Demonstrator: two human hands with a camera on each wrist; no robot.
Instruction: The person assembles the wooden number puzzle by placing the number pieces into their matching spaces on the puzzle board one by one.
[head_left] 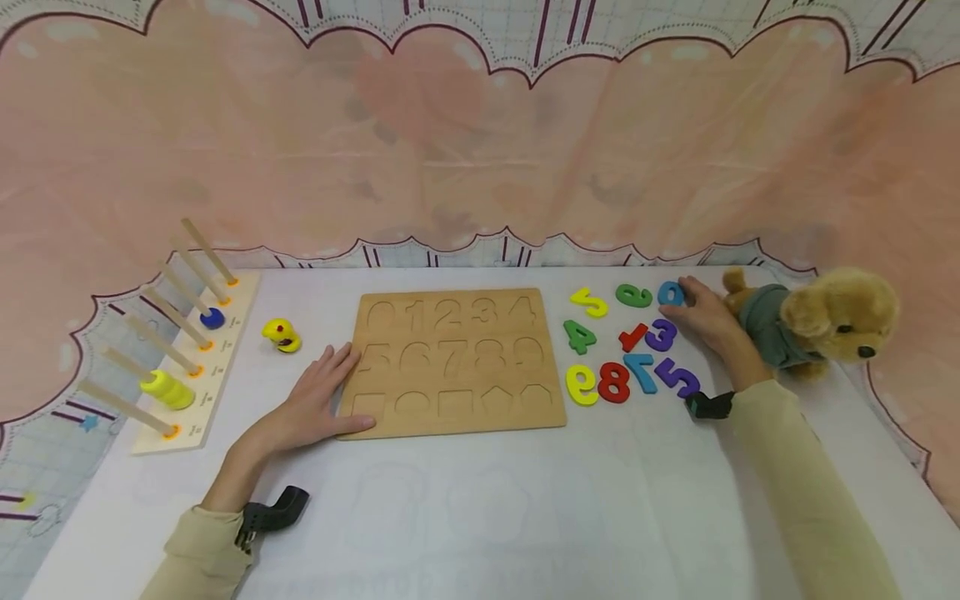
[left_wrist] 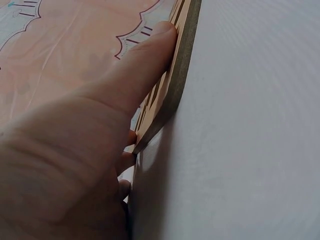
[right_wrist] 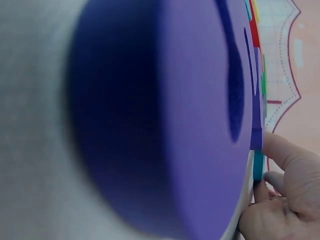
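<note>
Plush dog (head_left: 813, 321) near right hand (head_left: 712, 321), pinched numeral (head_left: 663, 295)

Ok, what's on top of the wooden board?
The wooden board shows recesses for digits and shapes, with no coloured numbers on it. The left hand lies along the board's left edge, thumb on top; what is beneath the thumb is hidden.

Long khaki sleeves (head_left: 806, 492), plain all over! A bent black wrist camera (head_left: 279, 510) beside the left cuff (head_left: 206, 537), a black counterpart (head_left: 708, 406) well right of that cuff.
</note>
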